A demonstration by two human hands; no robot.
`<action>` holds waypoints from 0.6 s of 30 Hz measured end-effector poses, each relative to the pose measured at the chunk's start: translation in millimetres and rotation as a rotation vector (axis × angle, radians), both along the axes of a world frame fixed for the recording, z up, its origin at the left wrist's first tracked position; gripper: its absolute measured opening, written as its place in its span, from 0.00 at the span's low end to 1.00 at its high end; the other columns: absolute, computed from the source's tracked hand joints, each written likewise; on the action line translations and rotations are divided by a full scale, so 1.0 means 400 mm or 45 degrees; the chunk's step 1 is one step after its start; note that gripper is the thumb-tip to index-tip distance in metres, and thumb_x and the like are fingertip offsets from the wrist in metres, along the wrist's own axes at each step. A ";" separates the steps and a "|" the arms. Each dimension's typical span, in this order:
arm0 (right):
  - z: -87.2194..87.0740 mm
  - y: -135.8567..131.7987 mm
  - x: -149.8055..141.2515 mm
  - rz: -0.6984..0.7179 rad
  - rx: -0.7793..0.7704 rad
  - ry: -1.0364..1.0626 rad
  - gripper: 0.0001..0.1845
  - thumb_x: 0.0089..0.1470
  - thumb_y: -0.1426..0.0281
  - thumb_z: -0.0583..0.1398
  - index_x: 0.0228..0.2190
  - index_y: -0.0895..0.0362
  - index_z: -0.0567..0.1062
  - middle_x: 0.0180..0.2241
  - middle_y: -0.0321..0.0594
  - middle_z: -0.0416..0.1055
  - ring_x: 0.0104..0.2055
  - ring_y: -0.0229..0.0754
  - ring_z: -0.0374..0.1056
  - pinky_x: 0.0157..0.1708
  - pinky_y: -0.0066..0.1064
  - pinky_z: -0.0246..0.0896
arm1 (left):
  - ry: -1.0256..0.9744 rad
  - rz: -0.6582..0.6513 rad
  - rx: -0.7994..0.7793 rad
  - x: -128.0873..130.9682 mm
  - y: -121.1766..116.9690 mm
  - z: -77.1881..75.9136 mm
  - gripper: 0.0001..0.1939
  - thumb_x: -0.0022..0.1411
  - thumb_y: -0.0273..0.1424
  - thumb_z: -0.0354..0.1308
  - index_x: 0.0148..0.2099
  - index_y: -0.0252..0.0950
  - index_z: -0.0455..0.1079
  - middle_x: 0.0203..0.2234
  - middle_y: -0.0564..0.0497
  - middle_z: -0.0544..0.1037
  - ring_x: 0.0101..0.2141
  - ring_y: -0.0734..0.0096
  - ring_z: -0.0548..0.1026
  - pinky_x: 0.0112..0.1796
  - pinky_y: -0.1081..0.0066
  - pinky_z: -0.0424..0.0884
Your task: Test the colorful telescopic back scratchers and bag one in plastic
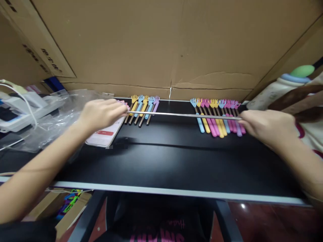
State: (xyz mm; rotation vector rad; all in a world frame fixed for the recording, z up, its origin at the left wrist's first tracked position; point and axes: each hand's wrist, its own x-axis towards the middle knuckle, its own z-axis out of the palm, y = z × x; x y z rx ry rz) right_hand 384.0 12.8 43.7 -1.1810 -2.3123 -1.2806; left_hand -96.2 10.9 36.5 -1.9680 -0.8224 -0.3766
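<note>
in the head view, a slim metal rod is held above the black tabletop, its ends enclosed by the left hand and right hand. beyond, colourful back scratchers are laid in two groups (a smartphone is partly hidden by the left hand).

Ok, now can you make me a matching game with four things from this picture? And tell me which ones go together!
Things:
1. metal rod
2. phone
3. bottle
4. open cardboard box

Clues:
A. below the tabletop
B. white, blue and green
C. held between left hand and right hand
D. showing a red bar

Pairs: 1-C, 2-D, 3-B, 4-A
</note>
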 end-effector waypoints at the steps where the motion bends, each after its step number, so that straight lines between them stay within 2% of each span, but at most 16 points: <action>1: -0.003 0.001 0.050 -0.083 -0.037 0.041 0.30 0.65 0.57 0.38 0.21 0.54 0.67 0.20 0.41 0.66 0.22 0.40 0.54 0.24 0.32 0.38 | 0.011 0.033 0.014 -0.041 0.001 0.002 0.15 0.71 0.36 0.45 0.34 0.39 0.68 0.23 0.54 0.71 0.24 0.74 0.65 0.22 0.72 0.51; 3: -0.009 -0.002 0.122 -0.098 -0.070 0.070 0.30 0.64 0.55 0.37 0.23 0.54 0.68 0.21 0.42 0.66 0.23 0.41 0.55 0.24 0.32 0.39 | 0.041 0.059 0.005 -0.097 -0.004 0.008 0.17 0.71 0.34 0.43 0.31 0.38 0.66 0.21 0.54 0.68 0.25 0.74 0.62 0.22 0.72 0.50; 5: -0.016 -0.006 0.155 -0.135 -0.071 0.124 0.30 0.63 0.55 0.38 0.24 0.54 0.69 0.22 0.42 0.66 0.24 0.42 0.56 0.25 0.32 0.40 | 0.039 0.104 -0.014 -0.118 -0.009 0.012 0.17 0.71 0.33 0.42 0.31 0.37 0.65 0.21 0.54 0.67 0.25 0.74 0.62 0.22 0.71 0.50; 10: -0.022 0.006 0.130 -0.145 -0.103 0.114 0.29 0.64 0.56 0.39 0.26 0.55 0.70 0.24 0.42 0.68 0.24 0.41 0.58 0.25 0.31 0.40 | -0.027 0.183 -0.057 -0.097 0.002 0.010 0.17 0.71 0.31 0.41 0.31 0.38 0.65 0.21 0.55 0.68 0.26 0.74 0.63 0.24 0.71 0.53; 13: -0.019 0.015 0.056 -0.124 -0.053 0.028 0.28 0.65 0.58 0.40 0.25 0.56 0.70 0.23 0.42 0.70 0.22 0.40 0.58 0.23 0.31 0.39 | -0.063 0.100 -0.001 -0.042 0.010 -0.004 0.16 0.70 0.31 0.44 0.31 0.38 0.66 0.21 0.55 0.71 0.26 0.74 0.65 0.24 0.72 0.54; 15: -0.015 0.008 -0.034 0.040 0.003 -0.042 0.25 0.65 0.59 0.44 0.24 0.56 0.70 0.21 0.40 0.70 0.21 0.38 0.58 0.22 0.30 0.38 | -0.064 -0.089 0.027 0.030 0.003 -0.016 0.14 0.69 0.33 0.47 0.31 0.38 0.67 0.23 0.55 0.73 0.25 0.74 0.68 0.23 0.72 0.55; 16: -0.013 -0.001 -0.088 0.134 0.017 -0.032 0.24 0.64 0.59 0.46 0.22 0.56 0.69 0.19 0.39 0.69 0.20 0.37 0.57 0.22 0.30 0.38 | -0.082 -0.125 -0.024 0.075 -0.005 -0.022 0.14 0.68 0.33 0.48 0.30 0.38 0.68 0.23 0.54 0.74 0.25 0.73 0.69 0.23 0.72 0.55; 18: -0.007 -0.029 -0.202 0.173 -0.106 -0.045 0.21 0.64 0.64 0.48 0.22 0.56 0.68 0.20 0.38 0.69 0.22 0.37 0.59 0.24 0.30 0.40 | -0.128 -0.138 -0.174 0.168 -0.029 -0.030 0.13 0.67 0.31 0.49 0.30 0.38 0.68 0.21 0.54 0.73 0.24 0.72 0.70 0.22 0.70 0.53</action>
